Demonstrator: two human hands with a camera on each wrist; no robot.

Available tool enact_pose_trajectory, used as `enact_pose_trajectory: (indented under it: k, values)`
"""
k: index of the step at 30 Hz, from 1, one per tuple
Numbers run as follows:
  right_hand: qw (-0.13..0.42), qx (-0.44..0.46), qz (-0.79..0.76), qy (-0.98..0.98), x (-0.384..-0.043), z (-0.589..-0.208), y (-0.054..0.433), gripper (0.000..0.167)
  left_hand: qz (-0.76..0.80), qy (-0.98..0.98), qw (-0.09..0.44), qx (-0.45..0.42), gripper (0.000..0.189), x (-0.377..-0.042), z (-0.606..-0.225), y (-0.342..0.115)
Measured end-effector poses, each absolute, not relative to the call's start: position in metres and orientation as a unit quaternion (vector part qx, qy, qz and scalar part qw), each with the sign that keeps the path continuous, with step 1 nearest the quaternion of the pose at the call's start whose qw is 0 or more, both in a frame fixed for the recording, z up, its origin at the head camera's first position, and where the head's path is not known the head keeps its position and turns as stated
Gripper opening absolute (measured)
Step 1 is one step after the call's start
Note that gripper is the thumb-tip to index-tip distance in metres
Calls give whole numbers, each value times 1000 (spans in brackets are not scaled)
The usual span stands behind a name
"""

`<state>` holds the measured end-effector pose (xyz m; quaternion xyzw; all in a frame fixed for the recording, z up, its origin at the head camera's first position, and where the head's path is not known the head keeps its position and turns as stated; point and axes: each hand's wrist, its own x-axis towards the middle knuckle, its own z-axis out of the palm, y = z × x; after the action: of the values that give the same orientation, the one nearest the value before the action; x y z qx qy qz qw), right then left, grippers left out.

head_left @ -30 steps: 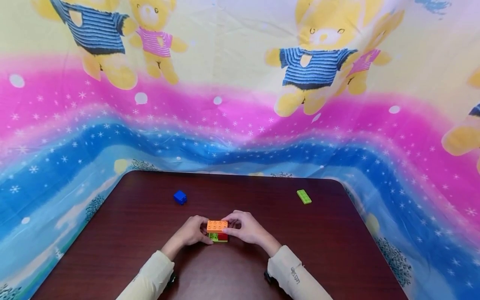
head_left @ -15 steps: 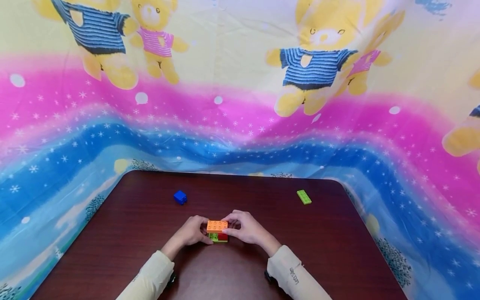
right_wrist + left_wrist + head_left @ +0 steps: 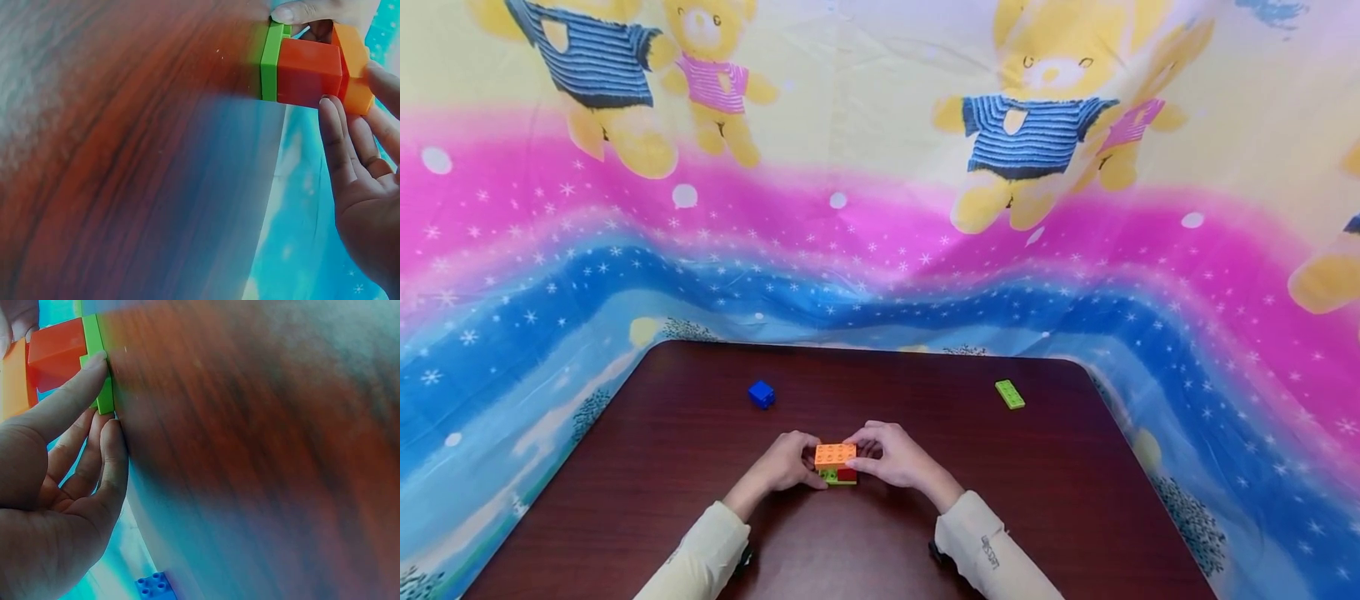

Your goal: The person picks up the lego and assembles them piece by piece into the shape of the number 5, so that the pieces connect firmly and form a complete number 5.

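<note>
In the middle of the table, my left hand (image 3: 786, 461) pinches the end of a light green building-block plate (image 3: 269, 69), thumb on its studded side. A red brick (image 3: 309, 72) stands on the right part of this plate. Against the red brick's top lies an orange brick (image 3: 835, 454), studs upward, reaching out to the left over the bare green studs. My right hand (image 3: 895, 457) holds the orange brick between thumb and fingers, and one fingertip lies at the red brick's side in the right wrist view.
A blue brick (image 3: 762, 394) lies further back on the left of the dark wooden table (image 3: 880, 383). At the back right is another light green plate (image 3: 1010, 394). A printed cloth (image 3: 865, 225) with bears hangs around the table's far and side edges.
</note>
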<state>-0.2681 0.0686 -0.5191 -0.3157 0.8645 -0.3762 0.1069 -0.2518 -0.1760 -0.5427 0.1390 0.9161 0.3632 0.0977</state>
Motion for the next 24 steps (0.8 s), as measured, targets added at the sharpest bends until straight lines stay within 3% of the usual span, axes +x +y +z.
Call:
enact_pose_trajectory:
  k: [24]
  values:
    - [106, -301, -390, 864, -266, -526, 71, 32, 367, 913, 87, 152, 35, -251, -540, -178]
